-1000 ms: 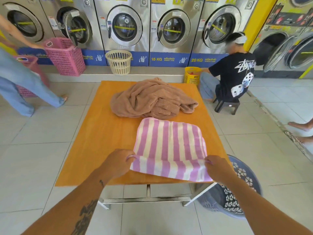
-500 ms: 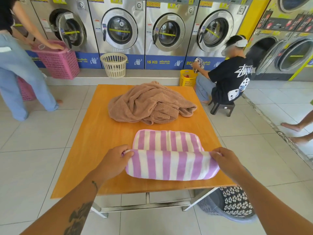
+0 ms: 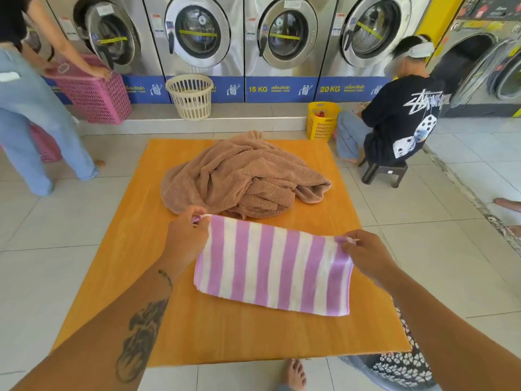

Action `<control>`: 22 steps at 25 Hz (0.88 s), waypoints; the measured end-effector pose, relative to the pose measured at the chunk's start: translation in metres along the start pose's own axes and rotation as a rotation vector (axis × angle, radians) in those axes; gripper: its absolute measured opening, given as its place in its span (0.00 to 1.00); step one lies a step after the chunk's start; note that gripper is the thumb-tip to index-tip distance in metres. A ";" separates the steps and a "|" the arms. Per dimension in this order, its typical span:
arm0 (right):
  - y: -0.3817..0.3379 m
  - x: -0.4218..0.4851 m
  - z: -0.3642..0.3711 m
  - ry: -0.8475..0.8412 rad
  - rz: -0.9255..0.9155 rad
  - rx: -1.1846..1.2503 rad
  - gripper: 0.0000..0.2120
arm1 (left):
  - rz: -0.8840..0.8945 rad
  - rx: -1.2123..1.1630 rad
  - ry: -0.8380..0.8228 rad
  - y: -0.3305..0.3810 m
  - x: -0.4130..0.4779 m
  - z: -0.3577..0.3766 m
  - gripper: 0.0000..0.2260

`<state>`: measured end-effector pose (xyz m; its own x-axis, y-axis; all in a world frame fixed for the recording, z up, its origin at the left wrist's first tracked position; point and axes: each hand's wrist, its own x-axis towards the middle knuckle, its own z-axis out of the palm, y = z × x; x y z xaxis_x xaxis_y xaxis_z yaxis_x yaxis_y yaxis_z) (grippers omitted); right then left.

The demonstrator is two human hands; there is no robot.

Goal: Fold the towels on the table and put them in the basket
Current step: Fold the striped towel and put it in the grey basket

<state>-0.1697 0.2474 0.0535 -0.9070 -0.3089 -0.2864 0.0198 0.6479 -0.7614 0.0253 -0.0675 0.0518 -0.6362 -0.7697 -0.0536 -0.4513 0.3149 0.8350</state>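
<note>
Head view: you look down on an orange wooden table top (image 3: pixel 135 249) that carries two towels.
Towels: two, one lilac-and-white striped terry towel (image 3: pixel 273 266) and one brown waffle-textured towel (image 3: pixel 242 179).
Striped towel: folded to a flat rectangle on the near half of the table, stripes running away from you, its far edge just beside the brown heap.
Brown towel: unfolded, crumpled in a heap on the far half.
Hands: two. Your left hand (image 3: pixel 186 238) pinches the striped towel's far left corner, and your right hand (image 3: pixel 366 255) pinches its far right corner.
Task basket: one grey plastic basket with a cut-out pattern (image 3: pixel 406 368), on the floor at the table's near right corner, mostly hidden.
Other baskets: three by the machines, a pink basket (image 3: pixel 95 94), a cream basket (image 3: pixel 191 94) and a yellow basket (image 3: pixel 321 119).
Washer doors facing you: four.
</note>
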 end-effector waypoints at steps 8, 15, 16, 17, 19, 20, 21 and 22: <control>0.016 0.034 0.047 -0.327 -0.449 -0.812 0.29 | 0.108 0.802 -0.142 -0.014 -0.049 0.096 0.22; 0.004 -0.014 0.072 -0.517 -0.432 -0.985 0.26 | 0.270 0.862 -0.211 -0.060 -0.032 0.073 0.28; -0.001 -0.027 0.080 -0.590 -0.384 -0.888 0.25 | 0.307 0.862 -0.167 -0.062 -0.032 0.061 0.27; -0.006 -0.041 0.091 -0.655 -0.351 -0.792 0.24 | 0.331 0.850 -0.143 -0.064 -0.038 0.047 0.25; -0.015 -0.064 0.114 -0.758 -0.329 -0.630 0.23 | 0.451 0.784 -0.125 -0.073 -0.061 0.019 0.19; -0.019 -0.074 0.124 -0.776 -0.325 -0.555 0.23 | 0.518 0.735 -0.138 -0.079 -0.078 0.005 0.17; -0.021 -0.083 0.133 -0.764 -0.323 -0.486 0.22 | 0.570 0.698 -0.171 -0.086 -0.096 -0.008 0.15; -0.023 -0.091 0.141 -0.732 -0.320 -0.443 0.22 | 0.614 0.676 -0.194 -0.097 -0.114 -0.021 0.14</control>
<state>-0.0284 0.1625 0.0151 -0.3454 -0.7862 -0.5124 -0.4868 0.6169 -0.6184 0.1550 -0.0218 -0.0109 -0.9500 -0.2740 0.1500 -0.2306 0.9391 0.2548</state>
